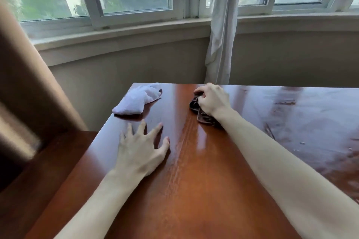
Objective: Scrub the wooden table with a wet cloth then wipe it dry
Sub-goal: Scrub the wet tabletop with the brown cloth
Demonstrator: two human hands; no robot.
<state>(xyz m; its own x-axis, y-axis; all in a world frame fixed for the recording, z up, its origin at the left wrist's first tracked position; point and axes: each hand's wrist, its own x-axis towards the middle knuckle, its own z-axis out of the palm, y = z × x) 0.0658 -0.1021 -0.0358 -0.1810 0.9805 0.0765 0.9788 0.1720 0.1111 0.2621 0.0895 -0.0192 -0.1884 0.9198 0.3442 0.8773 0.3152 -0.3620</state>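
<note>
From the head camera, looking down over both forearms, the right hand [212, 99] was bunched over a dark brown cloth [202, 115] near the far edge of the wooden desk [204, 190]. Its grip was closed, the fingers curled into the folds and the wrist lying across the cloth's near end. The left hand [140, 153] lay flat on the desk with its fingers spread and straight, holding nothing, as if bracing. A white cloth [138, 100] sat crumpled at the far left corner, just beyond the left fingertips and well apart from the brown one. To the right the desk showed a dull, streaky sheen and a few dark specks [285, 103]; whether that was water I could not tell. A knotted pale curtain [223, 25] hung at the window behind.

The scrubbing looked to be the step in hand, with the white cloth kept back for drying. To do it well, I would have kept the cloth flat under the palm, pressed evenly, and worked in overlapping strokes toward the specks, the left hand steadying.
</note>
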